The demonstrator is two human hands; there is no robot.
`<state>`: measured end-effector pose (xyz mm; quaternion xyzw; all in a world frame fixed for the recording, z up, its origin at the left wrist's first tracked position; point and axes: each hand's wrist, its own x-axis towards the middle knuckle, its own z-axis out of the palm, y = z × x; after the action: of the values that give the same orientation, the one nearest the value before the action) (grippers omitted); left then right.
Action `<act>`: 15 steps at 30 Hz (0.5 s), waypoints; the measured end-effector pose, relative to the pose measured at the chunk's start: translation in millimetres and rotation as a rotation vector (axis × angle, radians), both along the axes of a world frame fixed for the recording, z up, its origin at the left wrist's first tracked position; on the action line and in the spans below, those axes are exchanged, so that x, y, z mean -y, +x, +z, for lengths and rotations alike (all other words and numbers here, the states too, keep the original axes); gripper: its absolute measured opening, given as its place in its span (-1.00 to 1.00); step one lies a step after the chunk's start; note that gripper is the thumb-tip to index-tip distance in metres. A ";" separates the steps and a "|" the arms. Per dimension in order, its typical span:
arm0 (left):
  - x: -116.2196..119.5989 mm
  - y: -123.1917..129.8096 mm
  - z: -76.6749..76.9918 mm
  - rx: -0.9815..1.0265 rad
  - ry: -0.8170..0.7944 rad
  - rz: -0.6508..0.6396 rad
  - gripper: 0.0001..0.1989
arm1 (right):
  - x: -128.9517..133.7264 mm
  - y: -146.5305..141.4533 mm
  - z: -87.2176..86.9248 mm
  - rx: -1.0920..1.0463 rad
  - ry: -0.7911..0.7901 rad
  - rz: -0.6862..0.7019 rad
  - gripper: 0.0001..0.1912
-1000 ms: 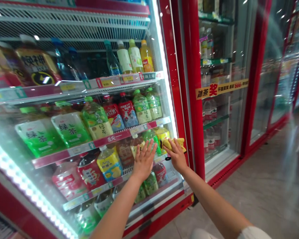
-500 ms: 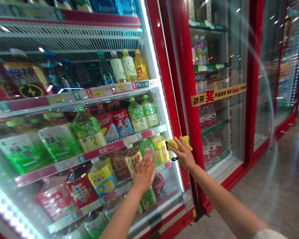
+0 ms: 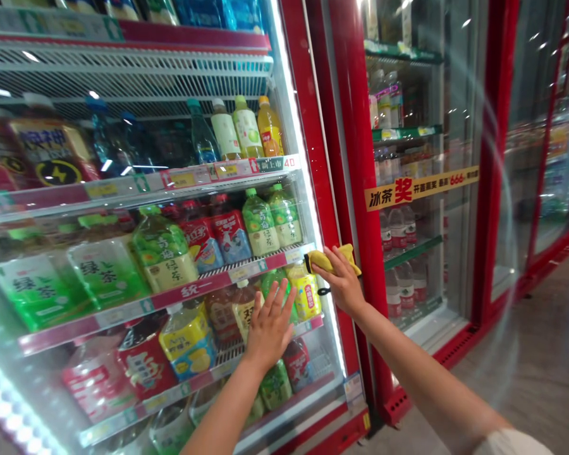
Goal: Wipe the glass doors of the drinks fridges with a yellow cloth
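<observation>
My left hand (image 3: 270, 325) is open, fingers spread, palm toward the glass door of a lit drinks fridge; it appears to lie on the glass. Behind it stand a bottle with a cream label (image 3: 243, 309) and a yellow-labelled bottle (image 3: 306, 292). Farther right, my right hand (image 3: 345, 284) presses a folded yellow cloth (image 3: 318, 261) at the door's red frame (image 3: 308, 126). Its fingers wrap over the cloth, and a small black loop (image 3: 323, 291) hangs below.
Green tea bottles (image 3: 164, 246) and other drinks fill the fridge shelves. To the right, a second red-framed fridge (image 3: 355, 158) carries a yellow banner (image 3: 422, 188) across its glass. Grey floor (image 3: 516, 354) runs along the lower right.
My right hand and the yellow cloth have shifted slightly up and left. My left hand stays spread at nearly the same spot. The view has turned a little.
</observation>
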<state>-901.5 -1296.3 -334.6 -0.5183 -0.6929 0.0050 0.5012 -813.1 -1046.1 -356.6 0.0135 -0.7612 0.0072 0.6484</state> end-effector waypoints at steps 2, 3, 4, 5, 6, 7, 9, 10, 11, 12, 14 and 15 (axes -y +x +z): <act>0.1 -0.7 5.2 0.006 0.010 0.002 -0.01 | -3.5 -5.2 32.8 -0.036 0.004 -0.003 -0.46; -0.1 -1.2 7.0 0.008 0.012 0.002 -0.01 | -3.0 -6.7 42.2 -0.045 0.006 -0.011 -0.47; -0.3 -1.8 8.0 0.009 0.015 0.000 -0.01 | -0.9 -7.2 45.3 -0.049 0.003 -0.023 -0.47; -0.5 -2.3 8.4 0.007 0.018 -0.003 -0.01 | 2.5 -6.7 42.0 -0.047 -0.007 -0.036 -0.45; -0.8 -2.7 8.2 0.004 0.021 -0.008 -0.01 | 7.0 -5.5 33.4 -0.042 -0.025 -0.048 -0.44; -1.2 -3.0 7.7 0.001 0.024 -0.013 -0.01 | 12.2 -3.9 20.8 -0.037 -0.049 -0.057 -0.41; -1.6 -3.4 6.3 -0.003 0.027 -0.015 -0.03 | 22.5 -0.9 -7.6 -0.025 -0.102 -0.058 -0.37; -1.7 -3.5 5.7 -0.002 0.026 -0.013 -0.04 | 26.9 -0.1 -19.1 -0.019 -0.127 -0.049 -0.35; -1.6 -3.5 5.3 0.001 0.023 -0.010 -0.04 | 30.2 0.1 -26.3 -0.019 -0.150 -0.037 -0.34; -1.3 -3.6 5.2 0.004 0.019 -0.009 -0.05 | 32.4 -0.6 -27.9 -0.028 -0.171 -0.023 -0.33; 0.1 -3.4 5.7 0.007 0.006 -0.009 -0.06 | 32.9 -4.4 -13.5 -0.073 -0.203 0.004 -0.31; 1.2 -3.2 6.3 0.006 0.001 -0.012 -0.07 | 31.9 -7.2 1.1 -0.108 -0.215 0.015 -0.31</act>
<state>-904.8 -1297.5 -328.3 -0.5222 -0.6915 0.0002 0.4992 -820.3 -1078.0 -355.4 -0.0502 -0.7197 0.0928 0.6862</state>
